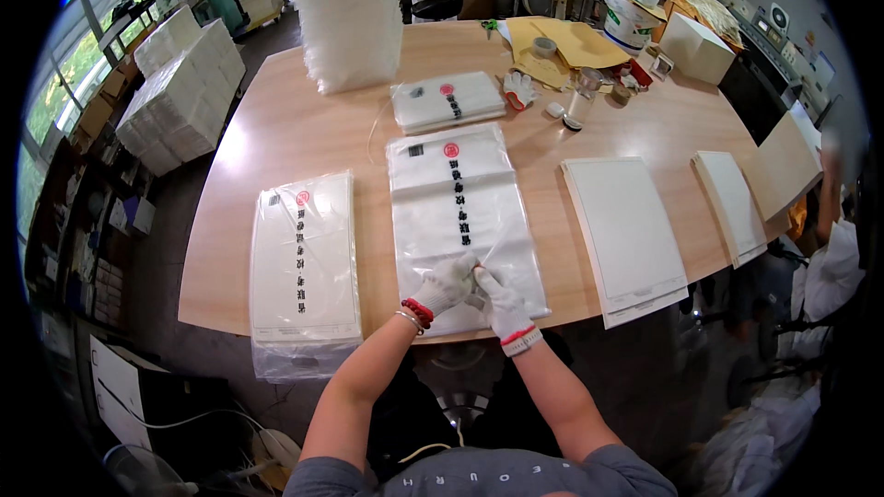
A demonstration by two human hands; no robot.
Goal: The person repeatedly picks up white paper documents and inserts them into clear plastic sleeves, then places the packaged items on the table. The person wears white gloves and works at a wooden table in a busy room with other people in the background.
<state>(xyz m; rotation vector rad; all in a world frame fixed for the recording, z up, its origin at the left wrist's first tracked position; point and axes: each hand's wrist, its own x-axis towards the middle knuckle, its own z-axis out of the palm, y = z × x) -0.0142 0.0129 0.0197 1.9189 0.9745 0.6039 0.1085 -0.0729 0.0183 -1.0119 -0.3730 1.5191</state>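
Observation:
Both of my hands wear white knit gloves and meet over the near part of a clear printed plastic bag (pixel 502 198), lying flat in front of me. My left hand (pixel 447 283), below a red beaded bracelet and a bangle, has its fingers pinched on the film. Close against it, my right hand (pixel 503 302) is also closed, gathering the film at the fingertips. Creases run across the bag. Left of it lies a stack of white paper in a similar bag (pixel 327 267), whose loose plastic end hangs over the table edge. Folded printed bags (pixel 448 103) lie just beyond.
To the right are two stacks of white sheets (pixel 626 230) (pixel 732 207). Farther back sit a spare glove (pixel 521 90), a glass jar (pixel 582 101), tape (pixel 544 47), brown paper (pixel 589 41) and a white bucket (pixel 630 23). A tall white bundle (pixel 341 14) stands at the far left. Another person's arm (pixel 831 189) reaches in at right.

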